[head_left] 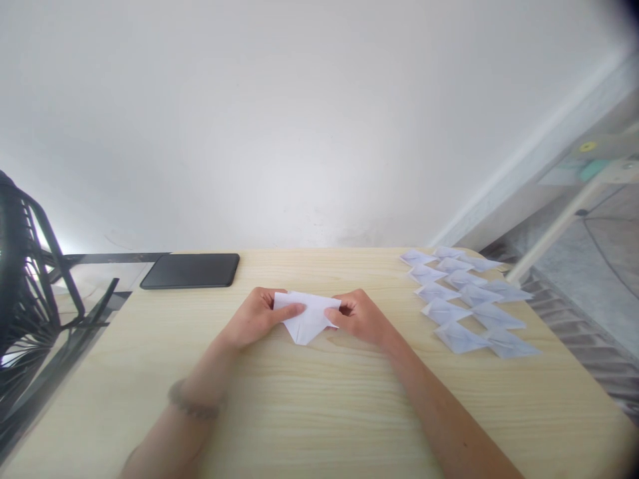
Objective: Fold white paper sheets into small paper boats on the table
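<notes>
A folded sheet of white paper is held just above the table, its straight edge away from me and its blunt point toward me. My left hand pinches its left side, with the thumb lying across the front. On the right side, my right hand grips the paper between thumb and fingers. The fingers behind the sheet are partly hidden. A crease runs down toward the lower point.
Several folded white paper pieces lie in rows on the right of the wooden table. A black phone rests at the back left. A black chair stands left, a pale wall behind.
</notes>
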Available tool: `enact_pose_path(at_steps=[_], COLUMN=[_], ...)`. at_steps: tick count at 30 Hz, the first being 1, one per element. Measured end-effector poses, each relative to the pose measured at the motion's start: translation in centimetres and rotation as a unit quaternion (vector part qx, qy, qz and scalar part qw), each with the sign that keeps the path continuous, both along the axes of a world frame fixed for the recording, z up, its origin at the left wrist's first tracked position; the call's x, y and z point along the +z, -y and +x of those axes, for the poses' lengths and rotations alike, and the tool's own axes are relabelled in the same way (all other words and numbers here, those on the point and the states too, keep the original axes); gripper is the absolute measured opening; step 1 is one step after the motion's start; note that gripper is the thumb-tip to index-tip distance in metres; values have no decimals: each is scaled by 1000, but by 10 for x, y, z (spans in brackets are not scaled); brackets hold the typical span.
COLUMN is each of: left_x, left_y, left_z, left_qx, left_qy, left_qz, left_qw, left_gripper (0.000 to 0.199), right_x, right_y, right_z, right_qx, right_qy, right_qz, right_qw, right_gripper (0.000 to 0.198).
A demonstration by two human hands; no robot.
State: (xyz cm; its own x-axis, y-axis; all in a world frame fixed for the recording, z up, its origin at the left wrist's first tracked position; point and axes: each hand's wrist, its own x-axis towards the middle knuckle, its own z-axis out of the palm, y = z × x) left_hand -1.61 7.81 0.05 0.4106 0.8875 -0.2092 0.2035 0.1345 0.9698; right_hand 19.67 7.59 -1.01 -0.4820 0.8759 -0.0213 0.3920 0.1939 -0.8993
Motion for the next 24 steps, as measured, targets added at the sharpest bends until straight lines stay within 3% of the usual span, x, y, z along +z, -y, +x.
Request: enact_pose_path(at_steps=[6,14,19,24], left_x=[1,1,1,-1], left_y=[-3,-4,-3,0], left_z=[-4,-8,-4,3], left_qx=[-10,-4,4,22], left_qy=[27,39,13,-6], left_qz=[-29,-45,-27,15], left_qw=[999,998,1000,1000], left_gripper=[21,20,25,25], right_x=[6,12,12,7], right_y=[-5,-7,-5,-2], right_z=[7,12,10,0], right_qx=[66,106,85,8], right_qy=[-36,-96,-122,-38], right_qz=[-83,-133,-132,-62], right_qw=[994,981,980,997], right_gripper=[20,23,23,26])
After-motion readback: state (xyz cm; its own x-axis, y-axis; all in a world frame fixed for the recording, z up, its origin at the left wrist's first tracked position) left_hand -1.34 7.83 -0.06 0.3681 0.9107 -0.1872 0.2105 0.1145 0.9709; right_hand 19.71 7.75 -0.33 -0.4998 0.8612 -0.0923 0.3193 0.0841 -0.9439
